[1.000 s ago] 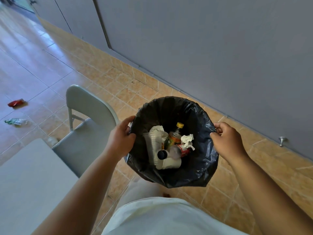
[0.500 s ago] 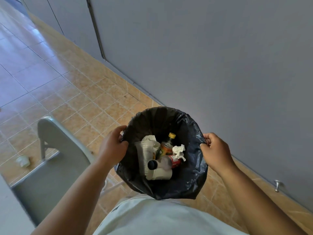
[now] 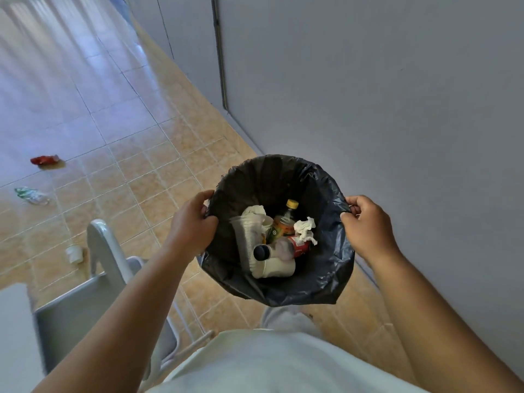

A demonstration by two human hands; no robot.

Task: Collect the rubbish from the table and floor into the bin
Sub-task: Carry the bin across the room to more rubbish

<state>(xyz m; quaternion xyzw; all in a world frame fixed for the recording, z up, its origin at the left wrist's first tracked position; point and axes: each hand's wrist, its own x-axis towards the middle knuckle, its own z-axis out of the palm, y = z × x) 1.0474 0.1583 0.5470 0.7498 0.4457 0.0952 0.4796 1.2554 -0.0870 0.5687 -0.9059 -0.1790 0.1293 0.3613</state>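
The fingers [image 3: 205,215] of the left hand [image 3: 191,225] are curled tight over the left rim of the bin [image 3: 326,268], pinching the black liner against it. The right hand [image 3: 365,222] is closed the same way on the right rim, so the bin hangs between the two hands, held up off the floor [image 3: 158,177] in front of the person's body.

Inside lie a stack of clear plastic cups [image 3: 246,236], a glass bottle [image 3: 286,219] with a yellow cap, a crumpled tissue [image 3: 304,229], a bottle with a red label [image 3: 279,249] and a white cup [image 3: 276,269] at the near side.

Out on the tiles more rubbish waits: a small white cup [image 3: 74,253] just left of the chair [image 3: 105,282], a crushed clear bottle with a green label [image 3: 29,194] farther left, and a red wrapper [image 3: 44,159] beyond that. A corner of the counter [image 3: 14,330] shows at near left.

The step in hand looks like carrying the bin toward the floor litter. The next move would likely call for walking round the chair, setting the bin down near the white cup, and freeing one hand to pick it up.
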